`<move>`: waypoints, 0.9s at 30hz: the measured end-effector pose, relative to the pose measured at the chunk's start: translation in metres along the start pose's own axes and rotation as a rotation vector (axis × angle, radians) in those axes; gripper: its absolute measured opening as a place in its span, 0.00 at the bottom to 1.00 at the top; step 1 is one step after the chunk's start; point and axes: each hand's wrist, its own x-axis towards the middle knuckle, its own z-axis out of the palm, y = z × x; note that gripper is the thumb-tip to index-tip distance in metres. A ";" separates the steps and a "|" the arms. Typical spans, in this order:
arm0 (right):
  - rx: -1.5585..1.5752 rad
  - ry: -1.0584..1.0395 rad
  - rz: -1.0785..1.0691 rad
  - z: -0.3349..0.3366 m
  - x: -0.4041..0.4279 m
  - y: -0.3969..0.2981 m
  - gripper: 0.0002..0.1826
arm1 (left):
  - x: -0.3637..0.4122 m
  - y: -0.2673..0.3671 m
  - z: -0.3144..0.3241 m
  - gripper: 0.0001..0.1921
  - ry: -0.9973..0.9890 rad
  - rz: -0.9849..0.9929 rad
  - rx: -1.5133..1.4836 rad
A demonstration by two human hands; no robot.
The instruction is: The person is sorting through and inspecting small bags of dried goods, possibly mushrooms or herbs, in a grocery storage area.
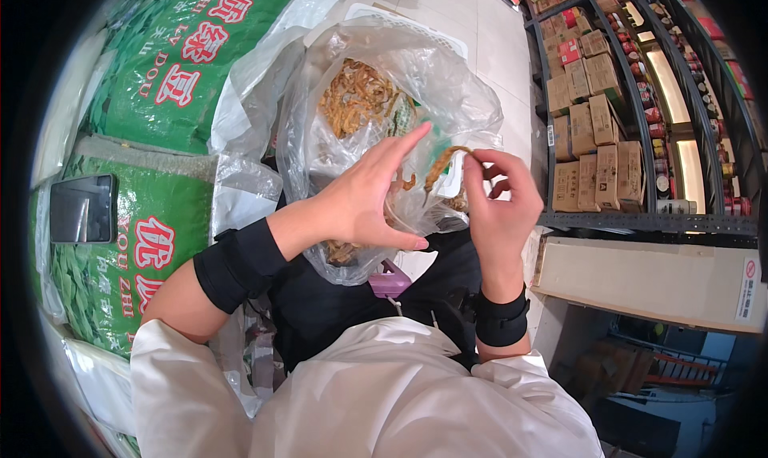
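My right hand [501, 194] pinches one end of a curved, brown dried piece [443, 165], perhaps a dried vegetable or root, which hangs down to the left of the fingers. Facing it, my left hand [366, 188] is spread, thumb and fingers wide apart, with nothing plainly held. Behind and below my left hand lies a large clear plastic bag [414, 50], its mouth wide open. A heap of similar yellow-brown dried pieces [354, 101] shows inside it. A smaller orange-brown curl [409, 183] is beside my left palm; whether it touches the hand I cannot tell.
Green-printed sacks [174, 56] are stacked on the left, with a smartphone [83, 209] lying on one. A white plastic basket [450, 41] is partly under the bag. Metal shelves [645, 116] with cartons and jars stand at right. A purple object [389, 283] is between my legs.
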 end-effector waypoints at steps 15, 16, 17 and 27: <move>0.182 -1.012 -0.348 -0.035 0.046 -0.012 0.13 | 0.003 0.000 -0.003 0.67 -0.149 0.107 -0.197; 0.182 -1.012 -0.347 -0.030 0.044 -0.013 0.13 | 0.003 0.003 -0.004 0.66 -0.200 0.053 -0.293; 0.224 -0.997 -0.383 -0.024 0.043 -0.013 0.13 | 0.004 0.005 -0.004 0.65 -0.250 -0.001 -0.389; 0.477 -0.948 -0.177 -0.013 0.035 -0.026 0.09 | 0.009 -0.004 -0.034 0.64 -0.549 -0.009 -0.569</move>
